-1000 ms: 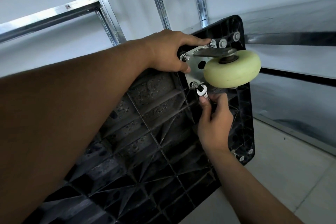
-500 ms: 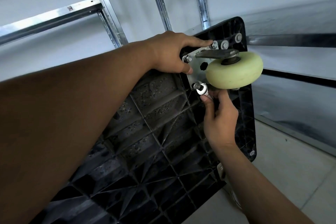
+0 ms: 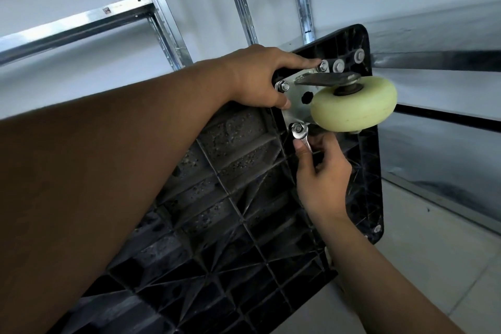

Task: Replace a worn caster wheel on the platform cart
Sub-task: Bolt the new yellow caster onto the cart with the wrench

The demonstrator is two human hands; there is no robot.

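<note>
The black ribbed platform cart (image 3: 222, 198) stands tipped up on edge, its underside facing me. A pale yellow caster wheel (image 3: 352, 106) sits on a metal mounting plate (image 3: 294, 106) bolted near the cart's top corner. My left hand (image 3: 260, 76) grips the cart's edge beside the plate, with the forefinger stretched out to the upper bolt (image 3: 323, 65). My right hand (image 3: 322, 179) holds a small silver wrench (image 3: 301, 134) just below the wheel. The wrench's head sits on the plate's lower bolt.
Steel shelving uprights (image 3: 244, 0) and a cross rail (image 3: 78, 24) stand against the white wall behind the cart. A shelf edge (image 3: 433, 61) runs to the right of the wheel. Pale floor tiles (image 3: 433, 266) lie at the lower right.
My right hand has swung the wrench handle a little about the lower bolt. The left hand keeps its hold on the cart, and the view has shifted slightly.
</note>
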